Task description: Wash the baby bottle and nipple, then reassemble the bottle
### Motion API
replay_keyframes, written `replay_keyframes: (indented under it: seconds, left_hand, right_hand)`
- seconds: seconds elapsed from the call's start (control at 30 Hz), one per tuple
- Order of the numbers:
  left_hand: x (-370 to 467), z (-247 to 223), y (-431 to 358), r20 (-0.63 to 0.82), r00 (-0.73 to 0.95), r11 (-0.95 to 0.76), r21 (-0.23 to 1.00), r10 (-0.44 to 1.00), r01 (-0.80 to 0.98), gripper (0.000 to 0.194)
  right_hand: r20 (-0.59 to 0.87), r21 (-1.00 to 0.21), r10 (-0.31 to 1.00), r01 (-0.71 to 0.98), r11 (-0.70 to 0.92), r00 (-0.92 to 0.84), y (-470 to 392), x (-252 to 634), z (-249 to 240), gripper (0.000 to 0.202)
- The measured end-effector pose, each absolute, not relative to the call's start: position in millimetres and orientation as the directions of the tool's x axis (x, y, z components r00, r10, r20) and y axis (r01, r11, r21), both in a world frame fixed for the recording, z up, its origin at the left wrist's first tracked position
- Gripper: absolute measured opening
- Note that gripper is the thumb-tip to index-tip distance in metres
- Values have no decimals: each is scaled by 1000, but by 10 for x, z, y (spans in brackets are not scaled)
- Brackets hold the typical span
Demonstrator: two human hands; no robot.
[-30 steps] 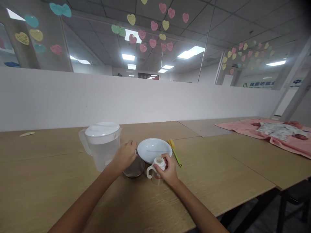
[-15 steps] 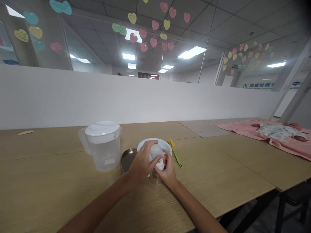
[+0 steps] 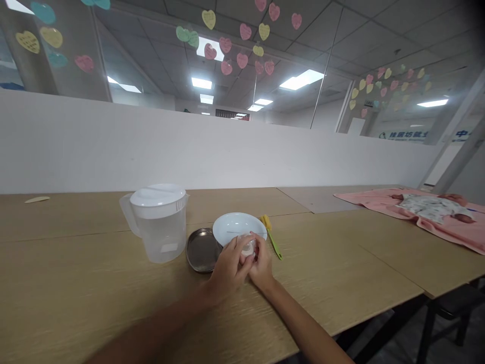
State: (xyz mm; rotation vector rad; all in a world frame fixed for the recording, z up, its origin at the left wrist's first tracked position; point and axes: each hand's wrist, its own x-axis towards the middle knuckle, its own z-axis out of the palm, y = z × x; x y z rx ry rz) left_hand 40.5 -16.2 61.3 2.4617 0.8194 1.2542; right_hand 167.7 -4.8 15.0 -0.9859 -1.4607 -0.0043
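A baby bottle [image 3: 248,248] with a clear domed cap and white collar is between my two hands, over the near rim of a white bowl [image 3: 232,222]. My left hand [image 3: 229,267] wraps round its left side, thumb across the front. My right hand [image 3: 262,264] is closed on its right side, fingers curled. The cap end faces up towards me; the fingers hide most of the body. Left of the bowl lies a shallow metal tray [image 3: 202,250]. A brush [image 3: 273,240] with a yellow head and green handle rests on the bowl's right.
A lidded clear plastic pitcher [image 3: 162,227] stands at the left. On the far right, a baby doll [image 3: 432,207] in patterned clothing lies on a pink towel [image 3: 470,235]. A low white wall [image 3: 227,151] runs behind the wooden table [image 3: 94,288]. A dark stool [image 3: 450,308] stands beyond the right edge.
The bottle's cap has sunk lower and tipped towards me, and my hands have closed more tightly around it. More of the bowl and metal tray shows now.
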Motion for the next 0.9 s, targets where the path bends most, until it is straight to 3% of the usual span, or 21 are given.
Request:
replay_keyframes:
  seconds: [0.27, 0.9]
  left_hand:
    - [417, 589, -136, 640, 467, -792, 483, 610, 373, 42]
    - [359, 589, -80, 634, 453, -778, 540, 627, 321, 41]
  right_hand:
    - [850, -481, 498, 632, 608, 169, -38, 1672, 152, 48]
    - [826, -529, 533, 581, 619, 183, -30, 1648, 119, 52]
